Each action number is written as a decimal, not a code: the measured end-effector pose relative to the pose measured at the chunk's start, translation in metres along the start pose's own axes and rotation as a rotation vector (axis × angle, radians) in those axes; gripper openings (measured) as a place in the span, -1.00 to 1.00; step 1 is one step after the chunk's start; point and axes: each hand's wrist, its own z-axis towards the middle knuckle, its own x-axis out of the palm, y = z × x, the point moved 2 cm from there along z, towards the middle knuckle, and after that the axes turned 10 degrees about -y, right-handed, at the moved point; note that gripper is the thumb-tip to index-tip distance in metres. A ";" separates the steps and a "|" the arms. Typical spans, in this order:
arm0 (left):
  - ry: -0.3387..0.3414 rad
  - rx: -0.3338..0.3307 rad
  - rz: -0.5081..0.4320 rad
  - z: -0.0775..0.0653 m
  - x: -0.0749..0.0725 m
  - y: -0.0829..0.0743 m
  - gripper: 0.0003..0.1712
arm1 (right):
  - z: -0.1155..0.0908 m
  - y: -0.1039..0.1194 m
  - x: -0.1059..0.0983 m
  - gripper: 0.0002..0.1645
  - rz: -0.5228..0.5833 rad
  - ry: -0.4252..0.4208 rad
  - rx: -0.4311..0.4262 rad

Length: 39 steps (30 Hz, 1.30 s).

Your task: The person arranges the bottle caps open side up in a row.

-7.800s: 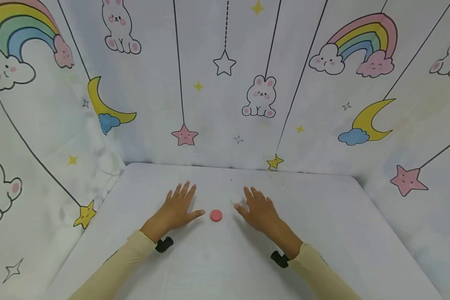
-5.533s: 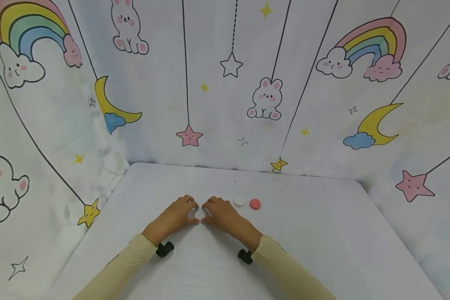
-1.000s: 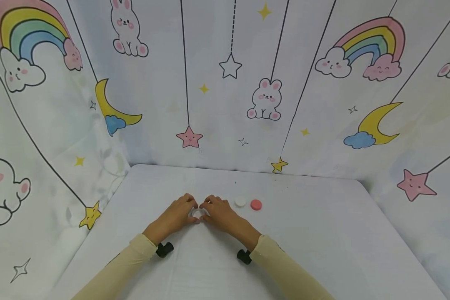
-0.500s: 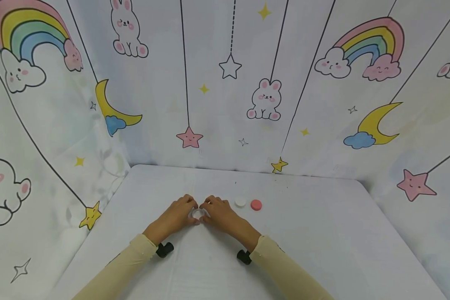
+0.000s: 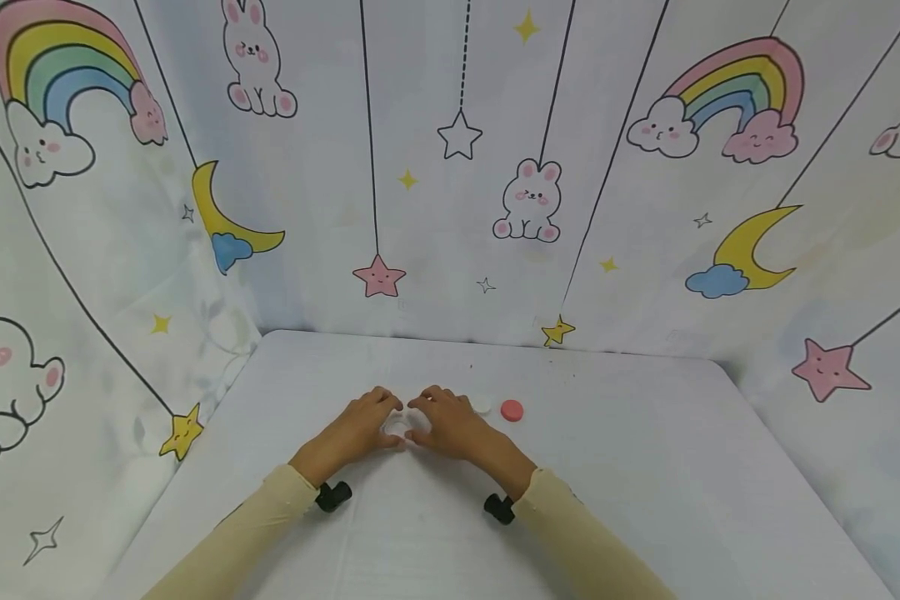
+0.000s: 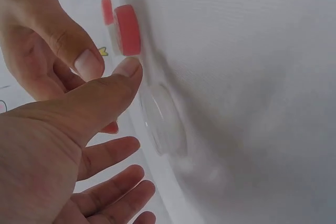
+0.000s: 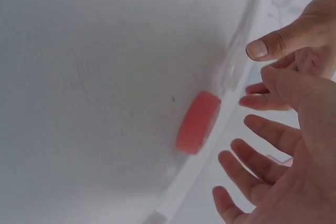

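A clear round low piece [image 5: 395,427] sits on the white table between my hands; the left wrist view shows this clear round piece [image 6: 165,119] from the side. My left hand [image 5: 356,423] is beside it, thumb and fingers apart around it, gripping nothing. To the right, my right hand [image 5: 453,425] has its fingers loosely spread, also holding nothing. Close to the right hand stands a thick red disc [image 7: 199,123], seen in both wrist views as a red disc [image 6: 127,30]; the right hand appears to cover it in the head view.
Just past the right hand lie a partly covered white disc [image 5: 483,405] and another red disc [image 5: 512,410]. The white table [image 5: 645,467] reaches back to a printed cloth backdrop [image 5: 435,208].
Half a second ago my fingers were closed in around the clear piece; now they have spread, and my right hand has shifted slightly right, partly covering the white disc. Earlier, one red disc moved right.
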 end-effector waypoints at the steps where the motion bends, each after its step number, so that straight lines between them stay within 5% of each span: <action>1: 0.002 0.000 -0.002 0.001 0.000 -0.002 -0.38 | -0.001 -0.002 -0.002 -0.33 0.000 0.010 0.003; 16: 0.037 0.060 -0.005 0.015 0.001 -0.027 -0.39 | -0.020 -0.033 -0.024 -0.30 0.021 0.050 0.067; 39: 0.053 0.116 -0.040 0.022 0.020 -0.044 -0.54 | -0.034 -0.040 -0.018 -0.45 0.004 -0.005 0.034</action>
